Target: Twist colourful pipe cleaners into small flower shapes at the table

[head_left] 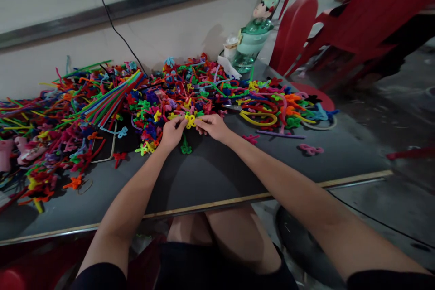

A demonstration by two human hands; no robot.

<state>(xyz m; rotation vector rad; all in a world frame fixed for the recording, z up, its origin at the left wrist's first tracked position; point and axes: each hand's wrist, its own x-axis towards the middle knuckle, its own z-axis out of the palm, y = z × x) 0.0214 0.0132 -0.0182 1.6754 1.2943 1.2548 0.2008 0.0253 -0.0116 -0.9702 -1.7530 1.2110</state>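
Observation:
Between my two hands is a small yellow pipe-cleaner flower point(190, 121) with looped petals, held just above the dark table. My left hand point(174, 132) pinches its left side between thumb and finger. From the right, my right hand point(212, 127) pinches the opposite edge, its other fingers curled beneath. Below the flower lies a green pipe-cleaner piece point(186, 146) on the tabletop. Behind my hands spreads a heap of pipe-cleaner shapes point(176, 95) in many colours. Scissors point(258, 117) with yellow and red handles rest to the right of my right hand.
A bundle of straight pipe cleaners point(115, 95) lies at left on the heap. A green bottle-like figure point(253, 38) stands at the back beside a white cup point(230, 48). The table's front edge point(210, 208) runs before my lap. Red chairs point(295, 31) stand beyond, at right.

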